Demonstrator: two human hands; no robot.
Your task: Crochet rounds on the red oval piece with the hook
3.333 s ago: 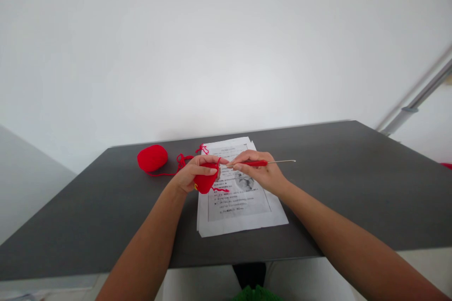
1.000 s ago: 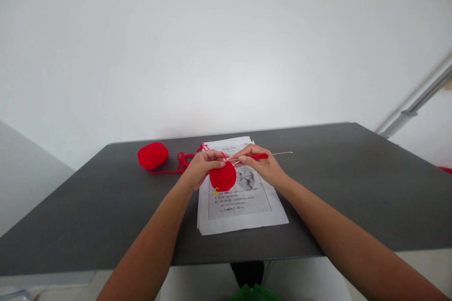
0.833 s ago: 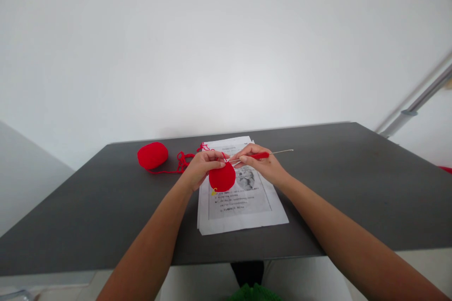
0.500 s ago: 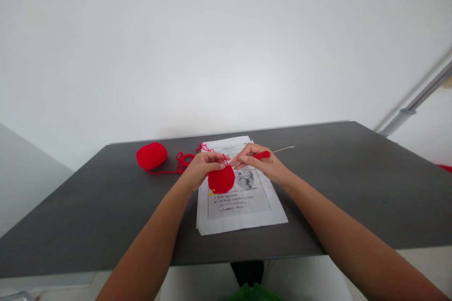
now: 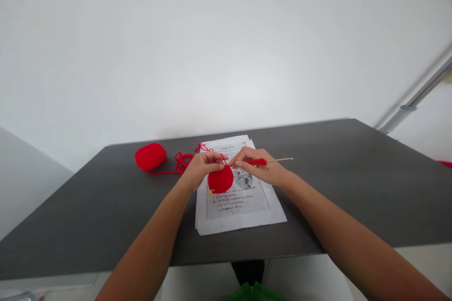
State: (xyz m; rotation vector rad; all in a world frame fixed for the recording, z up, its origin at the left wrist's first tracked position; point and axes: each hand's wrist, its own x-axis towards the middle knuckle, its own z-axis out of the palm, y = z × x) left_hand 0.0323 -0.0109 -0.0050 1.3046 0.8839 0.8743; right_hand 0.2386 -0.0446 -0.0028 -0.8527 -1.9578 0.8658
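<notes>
**Dark desk (image 5: 353, 188) below a pale wall (image 5: 226, 56), two hands close together over printed sheets (image 5: 243, 223)**

Near the middle of the desk's width, the left hand (image 5: 197, 169) pinches the upper edge of a round red yarn piece (image 5: 221, 181) between thumb and fingers. A red strand rises at its top, beside the fingertips. The right hand (image 5: 263, 167) grips a hook (image 5: 260, 162) by its red handle, fingers closed; one thin metal end points at the top of the yarn piece, and the other sticks out past the hand toward the desk's right side. Contact between hook and stitches is too small to make out. A small yellow marker (image 5: 211, 193) sits at the yarn piece's lower left rim.

Under the hands, the sheets lie slightly askew on one another, reaching from close to the far edge to just short of the near edge. Bare desk spreads widely to the right corners, and a broad stretch also lies open toward the near left corner.

Left of the sheets, loose red yarn (image 5: 182, 161) lies in loops, with a strand running to a red yarn ball (image 5: 150, 156) near the far edge, toward the far left corner. Both forearms cross the near edge, filling the space on either side of the sheets. Beyond the right side, a metal pole (image 5: 431, 83) slants along the wall.
</notes>
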